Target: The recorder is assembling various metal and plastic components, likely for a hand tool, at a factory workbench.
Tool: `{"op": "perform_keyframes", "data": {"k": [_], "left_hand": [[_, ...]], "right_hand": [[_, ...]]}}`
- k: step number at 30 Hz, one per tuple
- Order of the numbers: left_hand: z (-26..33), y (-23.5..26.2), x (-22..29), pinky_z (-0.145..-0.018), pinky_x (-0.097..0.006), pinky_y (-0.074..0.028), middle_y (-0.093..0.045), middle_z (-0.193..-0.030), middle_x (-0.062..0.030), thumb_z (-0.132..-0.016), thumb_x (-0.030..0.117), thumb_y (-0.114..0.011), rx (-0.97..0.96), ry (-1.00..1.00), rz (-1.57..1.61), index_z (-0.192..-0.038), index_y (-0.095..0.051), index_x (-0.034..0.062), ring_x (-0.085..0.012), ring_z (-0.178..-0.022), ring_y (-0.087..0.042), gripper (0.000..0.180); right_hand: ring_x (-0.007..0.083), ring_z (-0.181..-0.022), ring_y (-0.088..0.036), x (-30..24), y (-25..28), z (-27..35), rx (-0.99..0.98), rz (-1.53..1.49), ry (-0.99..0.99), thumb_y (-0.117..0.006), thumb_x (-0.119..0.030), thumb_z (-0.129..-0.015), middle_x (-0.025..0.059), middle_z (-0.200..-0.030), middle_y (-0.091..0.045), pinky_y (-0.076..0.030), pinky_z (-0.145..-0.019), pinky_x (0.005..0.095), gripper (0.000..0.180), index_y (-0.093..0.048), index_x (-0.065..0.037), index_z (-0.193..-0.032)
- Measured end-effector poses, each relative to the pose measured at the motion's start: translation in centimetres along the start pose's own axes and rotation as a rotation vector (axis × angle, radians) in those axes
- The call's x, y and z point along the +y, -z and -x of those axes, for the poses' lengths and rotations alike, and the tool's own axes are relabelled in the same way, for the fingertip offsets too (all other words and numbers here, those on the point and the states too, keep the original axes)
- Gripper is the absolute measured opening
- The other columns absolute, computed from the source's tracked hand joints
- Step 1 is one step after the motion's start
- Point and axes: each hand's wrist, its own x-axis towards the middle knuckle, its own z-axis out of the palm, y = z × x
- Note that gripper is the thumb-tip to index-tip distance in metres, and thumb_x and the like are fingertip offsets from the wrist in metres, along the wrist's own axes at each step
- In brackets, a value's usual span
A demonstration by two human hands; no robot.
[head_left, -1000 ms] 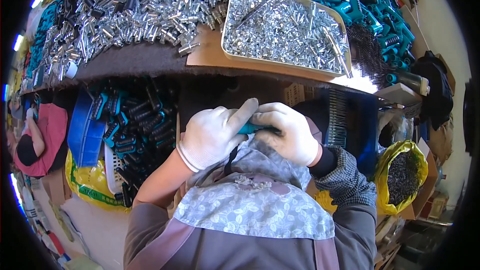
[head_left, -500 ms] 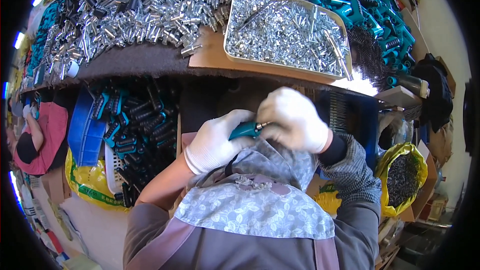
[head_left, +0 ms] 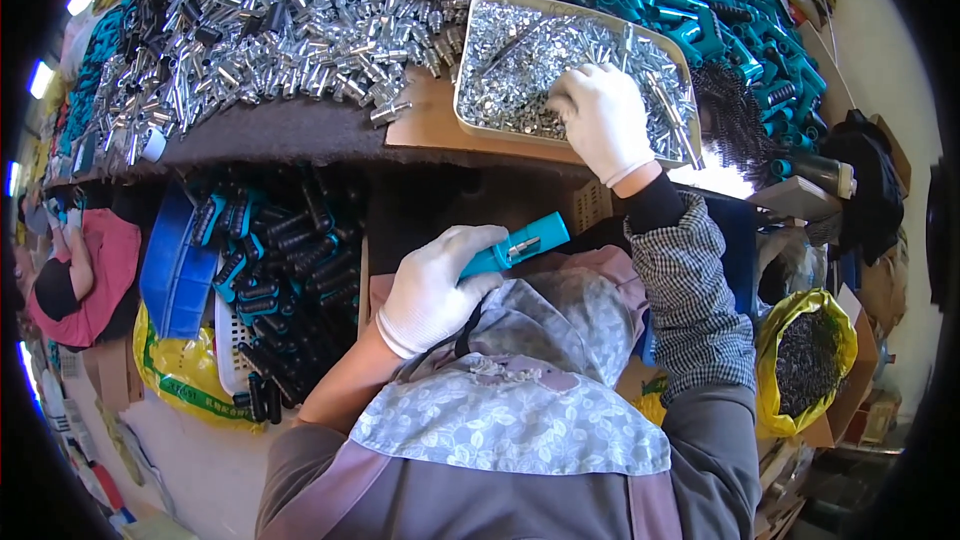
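Held in front of the body, short of the table's (head_left: pixel 270 130) near edge: teal handle (head_left: pixel 515 245), tilted, far end up and to the right. Bright, smooth, roughly cylindrical; silvery metal showing along a slot in the side. Rear end hidden inside the white glove of the left hand (head_left: pixel 440 285); fingers wrapped firmly round it, thumb side uppermost.

Beyond the handle, across the table's edge: right hand (head_left: pixel 607 120), also white-gloved, over a pale-rimmed tray (head_left: pixel 464 60). Fingers bent, tips down among small metal parts (head_left: pixel 520 70); cannot tell whether pinching any. Glove blocking the view of part of the tray's contents. Checked sleeve (head_left: pixel 680 280) crossing the table's edge, partly covering a blue container (head_left: pixel 738 240).

Under the tray, brown board (head_left: pixel 425 120). Left of it, broad heap of shiny metal tubes (head_left: pixel 310 50); behind and right, teal tubes (head_left: pixel 690 0) piled high, with dark springs (head_left: pixel 735 105) just beside the tray.

Lower left, below table level: black-and-teal handles (head_left: pixel 290 250) in a jumble, blue bin (head_left: pixel 175 280) next to them, yellow sack (head_left: pixel 180 370) beneath. Far right, yellow bag (head_left: pixel 770 360) of small dark pieces. Far left, well apart, co-worker in pink (head_left: pixel 110 260).
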Motion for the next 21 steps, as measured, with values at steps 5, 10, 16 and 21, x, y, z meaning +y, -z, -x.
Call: {"op": "perform_keyframes", "data": {"k": [5, 10, 16, 21], "left_hand": [[-0.2, -0.3, -0.3, -0.085, -0.032, -0.054, -0.072, -0.108, -0.0161, -0.081, 0.007, -0.074, 0.072, 0.223, 0.277, -0.126, -0.063, -0.0020, -0.0218, -0.093, -0.071, 0.047], [-0.7, 0.4, -0.7, -0.081, -0.030, -0.053, -0.067, -0.109, -0.0152, -0.088, 0.014, -0.063, 0.006, 0.489, 0.965, -0.133, -0.051, -0.0108, -0.0189, -0.091, -0.066, 0.053], [-1.3, -2.0, -0.4, -0.088, -0.029, -0.050, -0.064, -0.116, -0.0111, -0.090, 0.004, -0.057, 0.101, 0.332, 0.677, -0.135, -0.053, -0.0071, -0.0153, -0.099, -0.062, 0.047], [-0.6, -3.3, -1.9, -0.076, -0.027, -0.054, -0.066, -0.114, -0.0109, -0.090, -0.001, -0.057, 0.123, 0.295, 0.515, -0.136, -0.053, -0.0072, -0.0140, -0.092, -0.064, 0.047]], "right_hand": [[0.0339, -0.080, -0.064, 0.1, 2.0, 0.5, 0.269, -0.197, -0.058, -0.071, -0.013, -0.082, 0.0094, -0.081, -0.068, -0.050, -0.071, 0.0440, 0.007, -0.067, -0.008, -0.085], [0.0226, -0.076, -0.071, -5.3, 4.7, 3.7, 0.022, -0.690, -0.454, -0.077, -0.009, -0.079, 0.0120, -0.082, -0.072, -0.054, -0.071, 0.0323, 0.012, -0.072, -0.002, -0.087], [0.0266, -0.074, -0.069, -10.0, 2.9, 8.0, -0.074, -0.812, -0.517, -0.082, -0.012, -0.073, 0.0122, -0.081, -0.069, -0.054, -0.069, 0.0348, 0.018, -0.071, -0.004, -0.085], [0.0105, -0.068, -0.066, -10.1, 2.2, 9.0, -0.060, -0.960, -0.605, -0.084, -0.004, -0.075, 0.0070, -0.075, -0.068, -0.055, -0.060, 0.0280, 0.022, -0.065, 0.001, -0.085]]}}
